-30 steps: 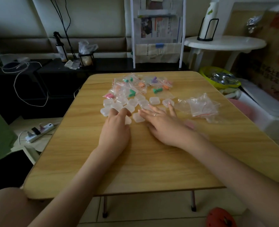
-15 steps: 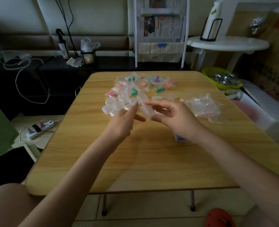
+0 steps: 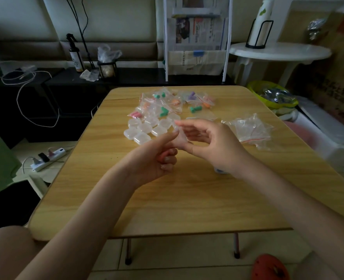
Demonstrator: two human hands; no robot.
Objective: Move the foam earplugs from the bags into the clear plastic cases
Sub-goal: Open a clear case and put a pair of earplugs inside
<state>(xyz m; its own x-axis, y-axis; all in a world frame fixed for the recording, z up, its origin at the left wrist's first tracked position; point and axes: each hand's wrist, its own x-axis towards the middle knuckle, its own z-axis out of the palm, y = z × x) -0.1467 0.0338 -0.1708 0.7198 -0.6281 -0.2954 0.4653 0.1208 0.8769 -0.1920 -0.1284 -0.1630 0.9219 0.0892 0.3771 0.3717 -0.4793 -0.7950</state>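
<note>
Mid-frame, above the tabletop (image 3: 187, 199): left hand (image 3: 153, 158), fingers curled, pinches one clear case (image 3: 178, 136); right hand (image 3: 211, 144) grips its other side, likely prying it open. Bagged earplugs (image 3: 167, 106) wait upper centre.

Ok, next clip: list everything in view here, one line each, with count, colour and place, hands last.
table: one, light wood, centre.
cases: a cluster, clear, left of the hands; count unclear.
held case: one, clear, between both hands.
earplug bags: a pile, clear with green, orange, purple and pink plugs, far side of table.
empty bags: a heap, clear with red strips, right side of table.
spray bottle: one, dark, back left.
power strip: one, white, floor at left.
round table: one, white, back right.
left hand: touches the held case.
right hand: pinches the held case.
</note>
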